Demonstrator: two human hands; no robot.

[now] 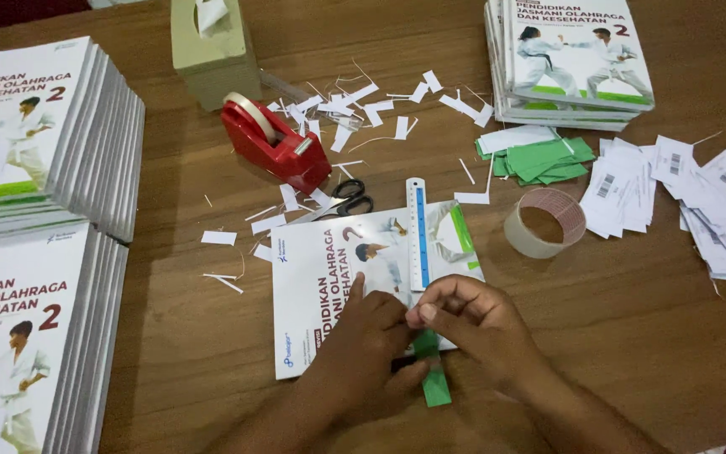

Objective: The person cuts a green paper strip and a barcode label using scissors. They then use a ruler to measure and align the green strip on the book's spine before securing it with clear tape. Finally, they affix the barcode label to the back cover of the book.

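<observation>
Red tape dispenser (pixel 275 143), scissors (pixel 348 198), tape roll (pixel 544 222), book stacks (pixel 44 134), paper scraps (pixel 363 105)

Two bare hands show at the bottom of the picture, the left hand (pixel 363 345) and the right hand (pixel 472 324). Both arms are bare too, with no sleeves in sight. The fingers are short and rounded. The fingernails are cut short and plain.
</observation>
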